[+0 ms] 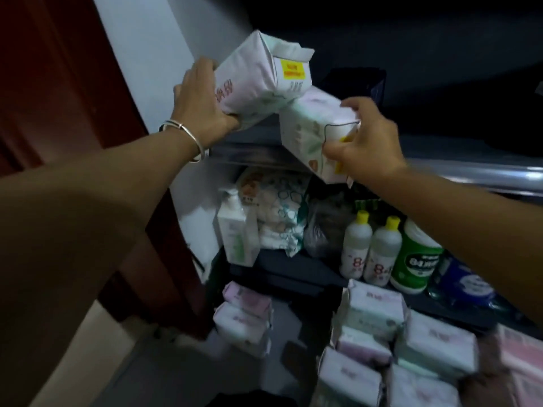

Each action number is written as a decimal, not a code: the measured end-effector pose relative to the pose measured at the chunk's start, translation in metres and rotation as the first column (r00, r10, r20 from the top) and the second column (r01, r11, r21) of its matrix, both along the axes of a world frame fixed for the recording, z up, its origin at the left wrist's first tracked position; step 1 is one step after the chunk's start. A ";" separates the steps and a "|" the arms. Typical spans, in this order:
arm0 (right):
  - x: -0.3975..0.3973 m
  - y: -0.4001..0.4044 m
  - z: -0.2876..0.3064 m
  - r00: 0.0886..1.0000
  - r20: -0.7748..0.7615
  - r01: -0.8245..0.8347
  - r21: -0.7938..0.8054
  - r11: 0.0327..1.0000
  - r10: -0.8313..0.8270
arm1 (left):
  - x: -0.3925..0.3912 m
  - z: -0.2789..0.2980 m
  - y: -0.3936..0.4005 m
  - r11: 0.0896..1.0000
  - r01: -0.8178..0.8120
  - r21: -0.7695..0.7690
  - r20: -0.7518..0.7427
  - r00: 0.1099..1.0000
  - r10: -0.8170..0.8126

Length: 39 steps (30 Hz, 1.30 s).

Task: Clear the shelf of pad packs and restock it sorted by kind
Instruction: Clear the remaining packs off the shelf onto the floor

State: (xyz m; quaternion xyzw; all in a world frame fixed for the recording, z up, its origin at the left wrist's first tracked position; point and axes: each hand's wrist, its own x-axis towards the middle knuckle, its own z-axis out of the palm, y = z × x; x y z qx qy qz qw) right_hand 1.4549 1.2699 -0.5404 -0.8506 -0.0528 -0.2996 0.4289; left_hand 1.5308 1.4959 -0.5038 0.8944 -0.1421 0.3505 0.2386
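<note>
Both hands are raised at the top shelf (252, 154). The left hand (202, 98) grips 1 white pad pack (261, 74), tilted, and the right hand (367, 142) grips another pack (308, 127) just below, the 2 touching. More pad packs (382, 342) are stacked low down, beneath 2 yellow-capped bottles (370, 251).
</note>
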 end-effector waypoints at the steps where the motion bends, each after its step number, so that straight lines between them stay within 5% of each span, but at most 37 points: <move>1: -0.006 0.002 -0.004 1.000 0.014 -0.010 -0.007 1.000 0.010 | -0.006 -0.005 0.006 0.999 0.030 -0.030 -0.003 1.000 -0.030; 7: -0.040 0.008 -0.051 0.989 -0.108 -0.096 0.088 0.992 0.105 | -0.050 -0.037 0.019 0.992 0.127 -0.010 -0.088 0.988 -0.127; 13: -0.048 0.012 -0.108 0.918 -0.384 -0.146 -0.108 0.983 0.094 | -0.093 -0.092 0.033 0.953 0.179 0.244 -0.372 0.925 -0.078; 19: -0.027 0.041 -0.186 0.836 -0.548 -0.058 -0.067 0.996 0.012 | -0.088 -0.199 0.073 0.892 0.301 0.337 -0.591 0.805 -0.048; 28: -0.010 0.104 -0.268 0.746 -0.637 -0.197 0.069 0.978 0.195 | -0.078 -0.350 0.124 0.779 0.412 0.473 -0.757 0.642 0.121; 33: -0.001 0.119 -0.307 0.747 -0.620 -0.179 0.158 0.971 0.238 | -0.072 -0.407 0.125 0.788 0.409 0.461 -0.744 0.662 0.092; 39: 0.015 0.121 -0.335 0.746 -0.610 -0.112 0.280 0.954 0.267 | -0.068 -0.451 0.103 0.714 0.220 0.665 -0.573 0.763 0.299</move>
